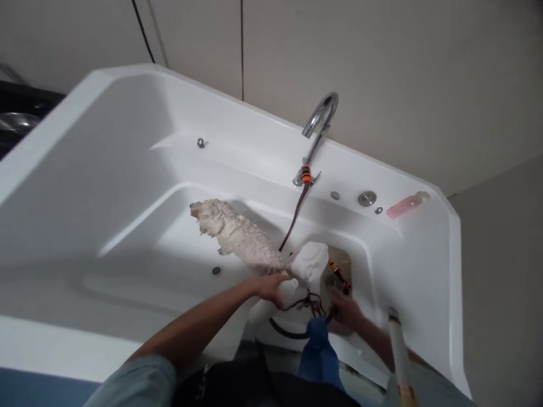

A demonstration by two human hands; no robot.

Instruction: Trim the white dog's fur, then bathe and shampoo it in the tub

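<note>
I see a wet dog (241, 237) mid-frame in a white tub (127, 130) below a pale wall (390, 85); left fingers (275, 280) grip a white bottle (287, 292), lower centre; right fingers (338, 301) I cannot read.

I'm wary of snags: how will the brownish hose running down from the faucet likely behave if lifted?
The hose probably flexes, since it bows slightly below the faucet. It looks thin, so it may feel light. It would likely tug back at the top, where an orange-and-black connector holds it.
</note>
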